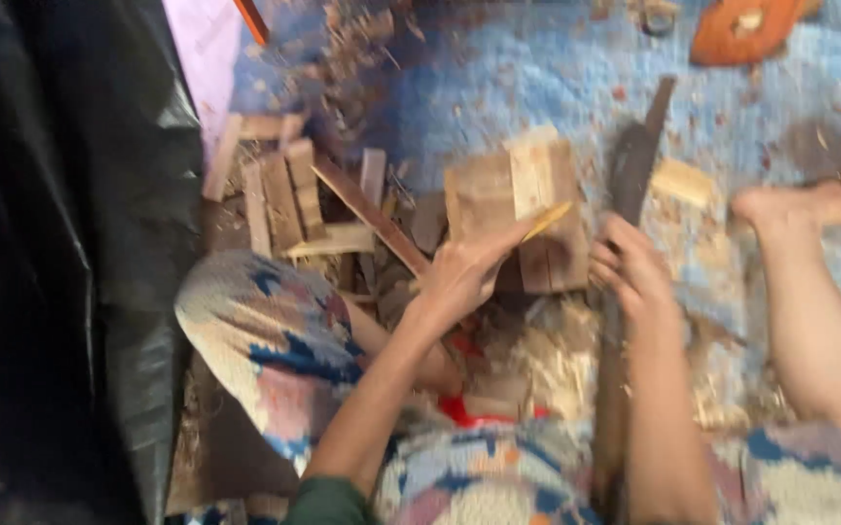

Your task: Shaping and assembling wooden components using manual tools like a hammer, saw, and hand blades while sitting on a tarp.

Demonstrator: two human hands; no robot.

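Observation:
My left hand (464, 272) pinches a thin pale wood sliver (547, 221) and holds it against a square wooden block (513, 209) that stands on the floor in front of me. My right hand (630, 272) grips the handle of a long dark chopping blade (634, 165), whose blade points up and away just right of the block. The handle runs down past my wrist toward my lap. The frame is blurred by motion.
Cut wood pieces (284, 190) lie piled at the left of the block, with chips and shavings (557, 365) around it on a blue mat (537, 68). My bare leg and foot (795, 209) stretch out at right. Black plastic sheeting (61, 243) fills the left side.

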